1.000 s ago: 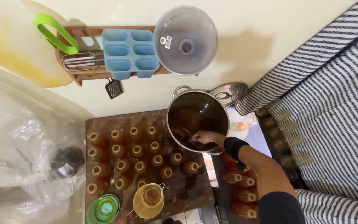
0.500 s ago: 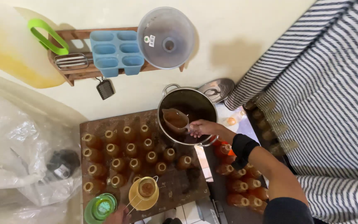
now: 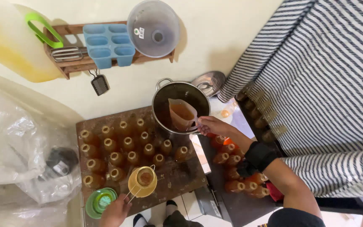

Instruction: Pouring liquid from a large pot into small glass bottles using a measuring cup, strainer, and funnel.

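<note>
One jug (image 3: 183, 113) of brown liquid in right hand (image 3: 211, 125), above pot (image 3: 160, 105).

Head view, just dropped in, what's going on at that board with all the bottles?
A person's right hand holds a clear plastic jug of brown liquid above a steel pot. The left hand grips the handle of a small strainer sitting in a yellow funnel on one bottle. Open bottles of brown liquid stand in rows on the wooden board. More capped bottles lie to the right, and a green funnel sits at the board's near corner.
</note>
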